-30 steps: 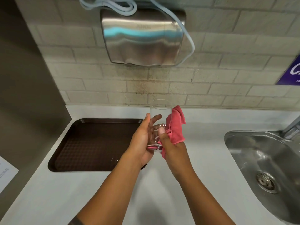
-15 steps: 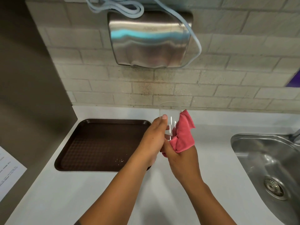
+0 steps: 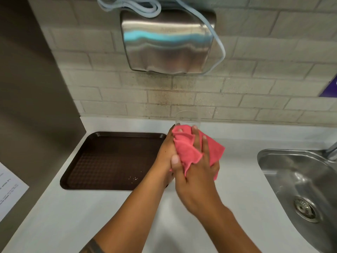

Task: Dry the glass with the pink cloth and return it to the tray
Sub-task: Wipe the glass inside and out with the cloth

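Note:
A clear glass (image 3: 187, 118) is held upright above the counter, only its rim and upper wall showing. The pink cloth (image 3: 187, 152) is wrapped around its lower part. My left hand (image 3: 166, 152) grips the glass from the left, partly under the cloth. My right hand (image 3: 197, 170) presses the cloth against the glass from the front, fingers spread over the fabric. The brown tray (image 3: 102, 161) lies flat on the counter to the left of both hands, with a few white specks on it.
A steel sink (image 3: 299, 179) with a drain sits at the right, its tap at the frame edge. A steel hand dryer (image 3: 167, 41) with a pale blue cable hangs on the brick wall above. A dark panel with a paper sheet (image 3: 9, 190) bounds the left.
The cloth has gone from the right side of the glass to wrapping its front and lower part. My right hand now covers the glass over the cloth. The camera has shifted left.

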Tool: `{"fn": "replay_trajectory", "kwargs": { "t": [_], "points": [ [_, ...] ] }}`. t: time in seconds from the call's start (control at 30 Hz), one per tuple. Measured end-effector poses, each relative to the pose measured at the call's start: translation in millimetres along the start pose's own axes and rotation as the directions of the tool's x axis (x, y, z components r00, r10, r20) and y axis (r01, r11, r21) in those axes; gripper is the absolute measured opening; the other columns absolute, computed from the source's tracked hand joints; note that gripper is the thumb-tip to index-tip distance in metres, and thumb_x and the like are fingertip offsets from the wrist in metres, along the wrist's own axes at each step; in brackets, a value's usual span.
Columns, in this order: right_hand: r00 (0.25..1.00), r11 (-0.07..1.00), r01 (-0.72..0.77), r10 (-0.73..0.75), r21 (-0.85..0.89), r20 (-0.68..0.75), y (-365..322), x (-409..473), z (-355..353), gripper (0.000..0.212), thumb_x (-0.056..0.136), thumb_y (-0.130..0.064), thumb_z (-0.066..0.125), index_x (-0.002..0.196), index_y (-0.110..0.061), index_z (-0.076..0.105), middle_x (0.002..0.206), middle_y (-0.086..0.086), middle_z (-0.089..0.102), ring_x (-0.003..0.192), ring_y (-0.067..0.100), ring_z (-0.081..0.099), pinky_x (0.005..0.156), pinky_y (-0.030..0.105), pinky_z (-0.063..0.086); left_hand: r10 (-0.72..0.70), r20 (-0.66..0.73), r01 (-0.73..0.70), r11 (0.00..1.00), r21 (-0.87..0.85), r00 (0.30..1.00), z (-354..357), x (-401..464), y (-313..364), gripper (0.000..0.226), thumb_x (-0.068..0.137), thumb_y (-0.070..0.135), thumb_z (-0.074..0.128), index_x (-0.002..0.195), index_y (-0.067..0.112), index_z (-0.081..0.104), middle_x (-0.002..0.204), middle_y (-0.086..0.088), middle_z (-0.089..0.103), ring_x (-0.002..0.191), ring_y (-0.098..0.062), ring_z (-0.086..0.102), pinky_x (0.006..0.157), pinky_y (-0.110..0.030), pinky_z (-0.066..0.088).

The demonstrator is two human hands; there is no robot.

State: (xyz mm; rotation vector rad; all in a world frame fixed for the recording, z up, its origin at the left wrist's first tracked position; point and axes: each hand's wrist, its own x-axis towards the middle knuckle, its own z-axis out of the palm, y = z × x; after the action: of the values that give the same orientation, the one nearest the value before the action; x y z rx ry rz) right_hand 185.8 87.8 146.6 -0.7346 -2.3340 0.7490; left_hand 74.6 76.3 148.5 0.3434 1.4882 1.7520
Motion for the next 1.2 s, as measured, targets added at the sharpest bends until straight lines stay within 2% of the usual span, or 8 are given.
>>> {"fn": "replay_trajectory", "kwargs": {
  "t": [0.2,0.3,0.47,0.67,0.77,0.83,1.0,1.2],
  "points": [
    [0.998,0.972,-0.037,0.045,0.234,-0.031,1,54,-20,0.061,0.107,-0.050,0.040,0.162,-0.032,0.022,0.169,-0.004,0.027,0.151,0.017,0.039,0.115,0.037,0.046,0.198,0.147,-0.206,0.978,0.039,0.969,4,-4,-7,0.044,0.111,0.052,0.036,0.147,0.039,0.058,0.137,0.007,0.073,0.127,-0.012,0.068,0.108,-0.038,0.053],
    [0.994,0.916,-0.103,0.113,0.388,-0.003,7,52,-19,0.030,0.106,-0.054,0.038,0.128,-0.046,0.057,0.118,-0.017,0.069,0.108,0.004,0.071,0.095,0.037,0.061,0.167,0.088,-0.169,0.986,0.017,0.982,0,-2,-8,0.047,0.111,0.052,0.036,0.154,0.038,0.050,0.135,-0.002,0.072,0.125,-0.017,0.068,0.108,-0.044,0.055],
    [0.989,0.828,-0.107,0.148,0.550,-0.031,5,8,2,0.022,0.105,-0.055,0.042,0.114,-0.066,0.058,0.108,-0.043,0.067,0.106,-0.017,0.064,0.086,0.006,0.050,0.116,-0.008,-0.116,0.993,-0.035,0.993,-7,-1,-6,0.044,0.109,0.055,0.040,0.148,0.041,0.055,0.121,-0.012,0.078,0.104,-0.025,0.079,0.082,-0.038,0.065],
    [0.978,0.888,-0.201,0.207,0.415,0.031,3,-31,21,0.069,0.096,-0.068,0.037,0.156,-0.034,0.035,0.152,-0.010,0.048,0.141,0.007,0.046,0.119,0.024,0.038,0.084,-0.023,-0.085,0.994,-0.070,0.996,-6,-2,-9,0.044,0.108,0.054,0.045,0.144,0.034,0.060,0.096,0.009,0.084,0.089,-0.009,0.081,0.071,-0.026,0.064],
    [0.998,0.993,0.009,0.000,0.116,-0.070,-4,-14,9,0.066,0.102,-0.061,0.029,0.161,-0.031,0.032,0.174,-0.006,0.016,0.161,0.013,0.004,0.126,0.024,0.012,0.116,0.009,-0.116,0.993,-0.004,0.993,0,-13,-21,0.040,0.110,0.037,0.046,0.143,0.019,0.058,0.144,-0.009,0.068,0.112,-0.022,0.072,0.092,-0.030,0.061],
    [0.995,0.998,0.018,-0.011,0.068,-0.096,-9,2,2,0.076,0.098,-0.064,0.024,0.165,-0.028,0.023,0.176,-0.008,0.005,0.161,0.011,-0.007,0.129,0.037,0.013,0.063,0.120,-0.057,0.997,-0.051,0.991,-4,-11,-16,0.037,0.115,0.028,0.035,0.143,0.017,0.056,0.139,-0.009,0.069,0.101,-0.024,0.074,0.072,-0.016,0.061],
    [0.994,0.929,-0.074,0.096,0.363,-0.043,-1,46,-17,0.051,0.107,-0.049,0.040,0.150,-0.022,0.043,0.131,-0.004,0.066,0.114,-0.001,0.068,0.091,0.027,0.059,0.167,0.122,-0.178,0.980,0.086,0.978,1,-11,2,0.046,0.113,0.046,0.034,0.152,0.031,0.054,0.136,-0.011,0.071,0.117,-0.017,0.071,0.108,-0.041,0.054],
    [0.942,0.704,-0.329,0.291,0.629,0.167,16,32,-17,0.056,0.100,-0.070,0.033,0.140,-0.040,0.058,0.086,0.000,0.082,0.076,0.021,0.080,0.065,0.034,0.064,0.141,0.017,-0.139,0.986,-0.096,0.990,-1,-10,6,0.043,0.110,0.052,0.039,0.145,0.037,0.058,0.131,-0.024,0.070,0.119,-0.044,0.070,0.097,-0.060,0.059]
  ]
}}
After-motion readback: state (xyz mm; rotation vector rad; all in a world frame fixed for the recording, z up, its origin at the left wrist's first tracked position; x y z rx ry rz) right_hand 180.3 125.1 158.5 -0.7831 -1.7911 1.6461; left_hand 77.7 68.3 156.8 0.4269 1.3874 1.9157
